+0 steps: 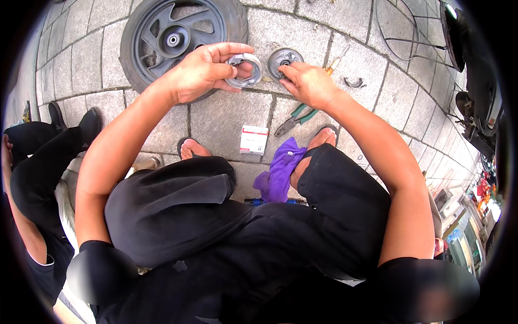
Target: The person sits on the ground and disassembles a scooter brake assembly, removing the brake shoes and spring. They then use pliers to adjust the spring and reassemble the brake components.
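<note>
My left hand is closed around a grey ring-shaped pair of brake shoes, thumb and fingers gripping its left side. Just to the right is a round metal brake plate, and my right hand pinches it near its centre hub. The fingertips of that hand partly cover the plate. A small gap separates the ring from the plate. Behind my left hand lies a black spoked wheel with its tyre, a bearing at its hub.
Right of the plate lie an orange-handled screwdriver and a loose curved brake shoe. Green-handled pliers, a white-and-red box and a purple cloth are nearer my feet. Another person sits at the left.
</note>
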